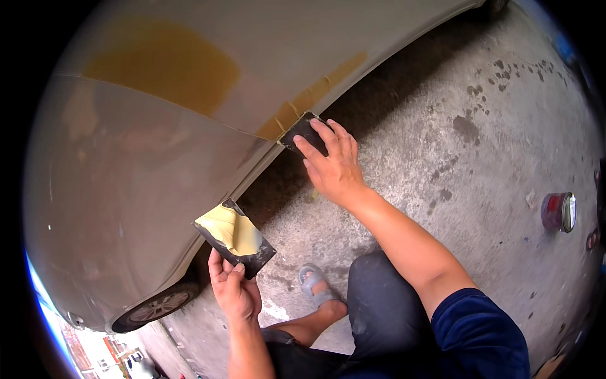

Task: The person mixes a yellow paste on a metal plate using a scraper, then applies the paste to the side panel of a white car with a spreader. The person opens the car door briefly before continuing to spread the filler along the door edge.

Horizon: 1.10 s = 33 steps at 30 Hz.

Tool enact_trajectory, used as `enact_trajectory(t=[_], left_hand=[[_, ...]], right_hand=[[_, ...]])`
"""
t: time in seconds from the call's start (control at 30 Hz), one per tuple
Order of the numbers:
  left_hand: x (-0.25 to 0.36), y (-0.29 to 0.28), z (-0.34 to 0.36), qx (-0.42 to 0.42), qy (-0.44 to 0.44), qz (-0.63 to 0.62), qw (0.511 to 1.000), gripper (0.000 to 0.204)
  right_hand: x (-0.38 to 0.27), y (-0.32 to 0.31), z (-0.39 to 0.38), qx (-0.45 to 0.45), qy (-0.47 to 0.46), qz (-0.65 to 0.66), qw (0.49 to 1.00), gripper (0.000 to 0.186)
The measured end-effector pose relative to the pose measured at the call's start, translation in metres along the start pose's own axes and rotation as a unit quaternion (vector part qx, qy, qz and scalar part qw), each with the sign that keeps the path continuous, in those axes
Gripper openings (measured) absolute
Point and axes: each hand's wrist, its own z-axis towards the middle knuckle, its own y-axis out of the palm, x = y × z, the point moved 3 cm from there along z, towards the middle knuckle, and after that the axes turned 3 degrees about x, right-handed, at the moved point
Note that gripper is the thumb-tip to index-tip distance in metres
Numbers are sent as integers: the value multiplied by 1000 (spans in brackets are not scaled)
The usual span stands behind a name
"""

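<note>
My left hand grips the lower edge of a flat black board, its thumb on the near face. A thick heap of pale yellow putty lies on that board. Farther off, my right hand holds a black rectangular putty spreader, fingers spread over its back. The spreader's far edge touches the lower side of a grey-beige car. From that edge a brownish-yellow putty strip with a few raised ridges runs away along the panel. A larger brownish-yellow patch covers the panel higher up.
A car wheel shows at the lower left. Stained concrete floor stretches to the right, with a round tin standing on it. My bent knee and sandalled foot are below my hands.
</note>
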Motion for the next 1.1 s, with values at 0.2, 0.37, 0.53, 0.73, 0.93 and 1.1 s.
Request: enact_trajectory(t=[0.2, 0.37, 0.53, 0.73, 0.93, 1.1], left_hand=[[-5, -15, -1, 10, -17, -6, 1000, 60], [-8, -20, 1, 17, -23, -3, 1000, 61], [-12, -23, 4, 16, -28, -3, 999, 61], [-13, -25, 6, 20, -25, -3, 999, 62], [-11, -23, 6, 22, -25, 1, 999, 62], [-13, -21, 7, 13, -27, 0, 1000, 62]], right_hand=[[-2, 29, 2, 49, -16, 0, 999, 50], [11, 40, -22, 25, 11, -7, 1000, 53], [-7, 31, -4, 74, -15, 13, 997, 53], [-9, 34, 2, 58, -13, -19, 998, 48], [14, 22, -8, 83, 5, 9, 997, 50], [31, 34, 5, 77, -7, 16, 997, 48]])
